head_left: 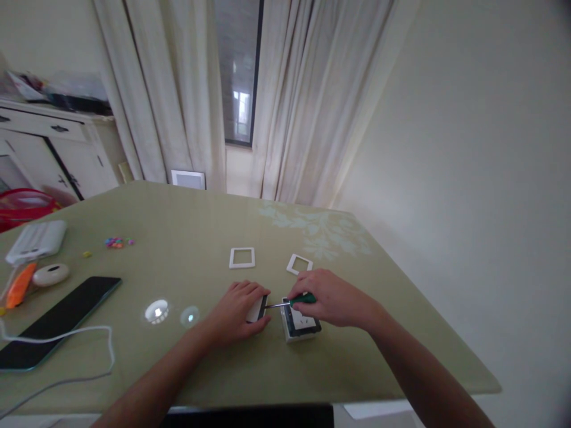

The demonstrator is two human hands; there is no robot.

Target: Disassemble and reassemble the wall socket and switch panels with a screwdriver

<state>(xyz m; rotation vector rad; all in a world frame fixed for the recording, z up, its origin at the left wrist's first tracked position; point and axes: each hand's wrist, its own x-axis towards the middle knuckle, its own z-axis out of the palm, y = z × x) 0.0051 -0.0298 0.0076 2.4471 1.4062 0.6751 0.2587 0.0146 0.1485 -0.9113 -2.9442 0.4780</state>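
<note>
My right hand (pixel 328 297) is closed around the green handle of a screwdriver (pixel 302 299), whose metal shaft points left. Its tip meets the edge of a white and black wall socket or switch plate (pixel 257 309), which my left hand (pixel 238 312) grips on the table. Part of that plate is hidden under my left fingers. Just below my right hand stands a wall socket (pixel 301 321) with a dark frame on a white box. Beyond the hands lie two white square cover frames (pixel 242 258), the right one partly behind my right hand.
On the left of the table (pixel 187 226) are a black phone (pixel 57 321), a white cable (pixel 109 345), a white round device (pixel 51 274), an orange object (pixel 21 285) and a white box-like device (pixel 36 240). Small colourful pieces (pixel 118 242) lie farther back. A wall rises at right.
</note>
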